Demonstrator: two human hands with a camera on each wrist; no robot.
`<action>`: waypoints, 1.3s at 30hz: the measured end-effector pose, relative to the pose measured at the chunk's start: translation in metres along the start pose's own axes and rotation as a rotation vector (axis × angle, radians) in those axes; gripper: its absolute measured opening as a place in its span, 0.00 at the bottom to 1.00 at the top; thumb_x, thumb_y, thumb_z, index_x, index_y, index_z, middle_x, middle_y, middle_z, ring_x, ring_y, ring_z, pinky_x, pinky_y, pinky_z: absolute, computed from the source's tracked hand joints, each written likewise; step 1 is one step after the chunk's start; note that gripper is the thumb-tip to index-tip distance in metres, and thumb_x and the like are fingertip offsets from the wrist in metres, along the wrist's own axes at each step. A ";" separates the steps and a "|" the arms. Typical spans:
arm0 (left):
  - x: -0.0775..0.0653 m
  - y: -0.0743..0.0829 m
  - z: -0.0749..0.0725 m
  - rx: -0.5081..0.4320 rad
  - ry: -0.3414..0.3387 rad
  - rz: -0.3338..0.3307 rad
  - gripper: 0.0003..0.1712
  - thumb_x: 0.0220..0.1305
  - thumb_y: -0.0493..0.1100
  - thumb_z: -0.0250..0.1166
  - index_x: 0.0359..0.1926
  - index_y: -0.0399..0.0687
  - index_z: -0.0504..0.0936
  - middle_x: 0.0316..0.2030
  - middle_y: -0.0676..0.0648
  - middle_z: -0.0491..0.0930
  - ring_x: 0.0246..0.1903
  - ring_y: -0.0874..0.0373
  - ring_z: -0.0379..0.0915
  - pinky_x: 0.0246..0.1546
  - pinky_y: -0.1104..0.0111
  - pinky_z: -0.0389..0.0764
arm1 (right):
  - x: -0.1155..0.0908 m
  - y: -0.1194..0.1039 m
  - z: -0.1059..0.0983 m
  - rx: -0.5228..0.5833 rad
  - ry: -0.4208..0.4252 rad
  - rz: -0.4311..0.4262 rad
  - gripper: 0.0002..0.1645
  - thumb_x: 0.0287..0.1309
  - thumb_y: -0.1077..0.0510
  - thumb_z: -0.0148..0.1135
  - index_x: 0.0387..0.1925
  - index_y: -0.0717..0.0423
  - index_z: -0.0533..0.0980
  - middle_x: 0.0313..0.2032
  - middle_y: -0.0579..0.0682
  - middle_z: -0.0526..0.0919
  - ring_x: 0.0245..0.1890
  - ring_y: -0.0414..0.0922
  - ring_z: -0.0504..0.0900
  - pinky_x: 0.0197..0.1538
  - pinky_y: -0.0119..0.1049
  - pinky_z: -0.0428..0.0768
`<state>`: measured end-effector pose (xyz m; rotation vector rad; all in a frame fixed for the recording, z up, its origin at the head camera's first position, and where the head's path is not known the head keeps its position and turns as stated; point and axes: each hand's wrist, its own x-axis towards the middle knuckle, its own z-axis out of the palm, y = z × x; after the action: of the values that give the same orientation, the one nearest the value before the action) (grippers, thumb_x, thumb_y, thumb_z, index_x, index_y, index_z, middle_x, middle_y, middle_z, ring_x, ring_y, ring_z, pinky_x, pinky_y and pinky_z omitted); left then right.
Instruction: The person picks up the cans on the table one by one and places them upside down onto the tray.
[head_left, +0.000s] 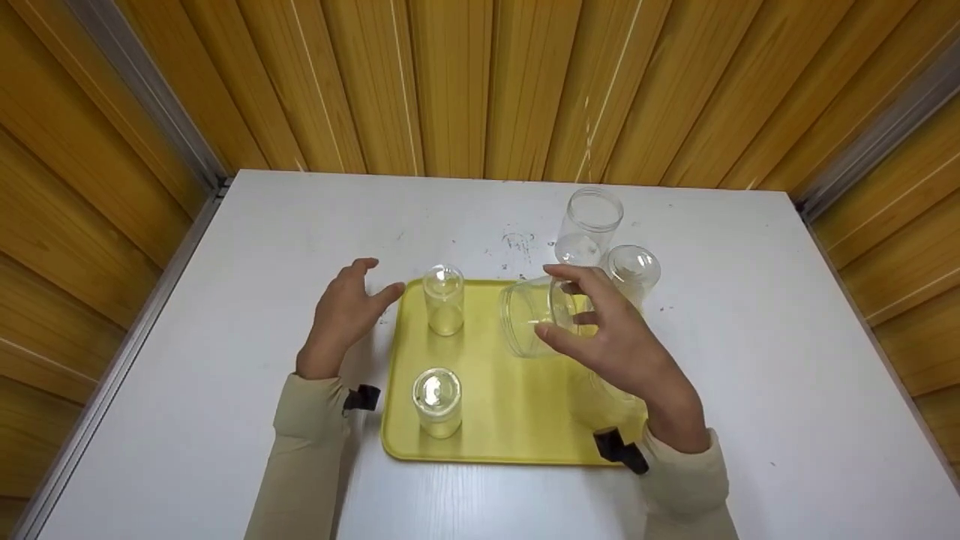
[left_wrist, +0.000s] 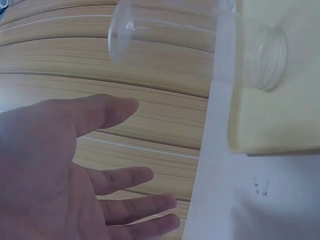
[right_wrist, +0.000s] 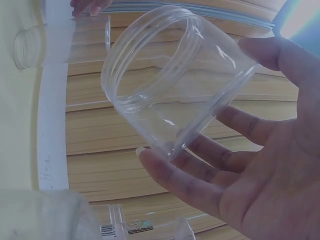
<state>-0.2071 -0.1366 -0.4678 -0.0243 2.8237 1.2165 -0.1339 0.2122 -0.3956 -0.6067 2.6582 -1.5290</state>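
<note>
My right hand [head_left: 619, 341] grips a wide clear plastic jar [head_left: 521, 319] by its base end, above the yellow tray [head_left: 510, 420]. In the right wrist view the jar [right_wrist: 165, 85] is tilted, its threaded mouth turned away from the palm. Thumb and fingers lie on opposite sides of it. My left hand [head_left: 345, 319] hovers off the tray's back left corner, fingers apart, holding nothing. Nearest to it, a slim clear jar [head_left: 444, 304] stands mouth down on the tray; the left wrist view shows this jar [left_wrist: 175, 40] apart from the fingers.
Another upturned clear jar [head_left: 437, 401] stands at the tray's front left. A faint clear jar [head_left: 607, 397] is on the tray's right side, partly behind my right wrist. Behind the right hand are an upright wide jar [head_left: 590, 225] and an upturned jar [head_left: 634, 270]. Wood-patterned walls [head_left: 450, 90] enclose the white table [head_left: 285, 225].
</note>
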 end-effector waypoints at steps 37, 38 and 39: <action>0.007 -0.021 0.030 0.358 -0.083 0.125 0.25 0.68 0.43 0.66 0.62 0.34 0.83 0.59 0.29 0.75 0.58 0.32 0.73 0.53 0.40 0.80 | -0.001 -0.002 0.007 -0.221 -0.136 0.006 0.43 0.65 0.46 0.74 0.75 0.53 0.69 0.71 0.51 0.72 0.67 0.52 0.74 0.61 0.53 0.79; 0.007 -0.021 0.030 0.363 -0.082 0.125 0.25 0.68 0.43 0.66 0.62 0.34 0.83 0.58 0.29 0.76 0.58 0.33 0.73 0.53 0.41 0.80 | -0.001 -0.002 0.008 -0.223 -0.137 0.009 0.43 0.65 0.45 0.74 0.75 0.53 0.69 0.71 0.51 0.72 0.66 0.51 0.74 0.61 0.53 0.79; 0.007 -0.021 0.031 0.367 -0.082 0.125 0.25 0.69 0.43 0.66 0.62 0.34 0.83 0.58 0.29 0.76 0.57 0.33 0.73 0.53 0.41 0.80 | -0.001 -0.002 0.008 -0.225 -0.137 0.011 0.43 0.65 0.45 0.74 0.75 0.53 0.69 0.71 0.51 0.72 0.66 0.51 0.74 0.61 0.53 0.79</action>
<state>-0.2112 -0.1283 -0.5049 0.2179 2.9627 0.6792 -0.1307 0.2047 -0.3982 -0.6777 2.7412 -1.1488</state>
